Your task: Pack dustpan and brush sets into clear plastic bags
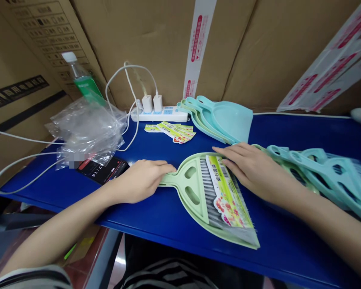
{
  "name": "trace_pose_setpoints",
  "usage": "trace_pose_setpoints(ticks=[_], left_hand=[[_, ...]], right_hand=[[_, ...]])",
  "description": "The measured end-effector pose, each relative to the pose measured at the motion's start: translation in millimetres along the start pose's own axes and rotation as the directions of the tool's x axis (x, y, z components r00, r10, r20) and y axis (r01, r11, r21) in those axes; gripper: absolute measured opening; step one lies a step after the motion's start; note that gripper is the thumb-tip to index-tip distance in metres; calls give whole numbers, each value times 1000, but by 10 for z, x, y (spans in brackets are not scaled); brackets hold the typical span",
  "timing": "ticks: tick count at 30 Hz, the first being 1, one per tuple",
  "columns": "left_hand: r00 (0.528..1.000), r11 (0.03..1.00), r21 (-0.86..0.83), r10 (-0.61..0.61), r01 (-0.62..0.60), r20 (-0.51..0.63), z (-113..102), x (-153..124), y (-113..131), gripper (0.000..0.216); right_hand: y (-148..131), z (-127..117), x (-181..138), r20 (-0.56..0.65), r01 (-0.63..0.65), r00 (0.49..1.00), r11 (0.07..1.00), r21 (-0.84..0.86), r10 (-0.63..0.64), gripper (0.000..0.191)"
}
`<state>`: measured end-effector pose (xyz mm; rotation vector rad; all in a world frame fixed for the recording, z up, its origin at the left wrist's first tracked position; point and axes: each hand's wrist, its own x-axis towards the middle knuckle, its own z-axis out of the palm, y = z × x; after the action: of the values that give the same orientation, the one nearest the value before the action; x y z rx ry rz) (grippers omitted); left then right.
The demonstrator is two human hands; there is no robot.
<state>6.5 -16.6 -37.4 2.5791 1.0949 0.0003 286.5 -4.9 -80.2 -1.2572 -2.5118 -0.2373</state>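
A light green dustpan (195, 224) lies on the blue table, with a matching hand brush (195, 176) nested in it, bristles to the right. On the grey bristles rests a printed yellow-green label card (225, 192). My left hand (140, 180) is wrapped around the handles at the left end. Stretched out over the far right side of the dustpan, my right hand (252, 168) has its fingers at the card's upper edge and the dustpan rim. Whether its fingertips press on the card I cannot tell.
Stacked dustpans (233, 118) stand behind, several brushes (327, 168) lie at right. More label cards (174, 131) sit before a power strip (159, 114) with white cables. At left are clear plastic bags (87, 124), a phone (104, 168) and a bottle (81, 76). Cardboard (156, 40) backs the table.
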Motion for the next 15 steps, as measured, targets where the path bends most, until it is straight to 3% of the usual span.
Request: trace_pose_setpoints(ticks=[6, 15], left_hand=[[997, 997, -34, 63, -65, -55, 60, -5, 6, 37], [997, 997, 63, 39, -35, -74, 27, -27, -5, 29]], right_hand=[[-4, 35, 31, -7, -38, 999, 996, 83, 39, 47], [-14, 85, 72, -42, -30, 999, 992, 120, 35, 38]])
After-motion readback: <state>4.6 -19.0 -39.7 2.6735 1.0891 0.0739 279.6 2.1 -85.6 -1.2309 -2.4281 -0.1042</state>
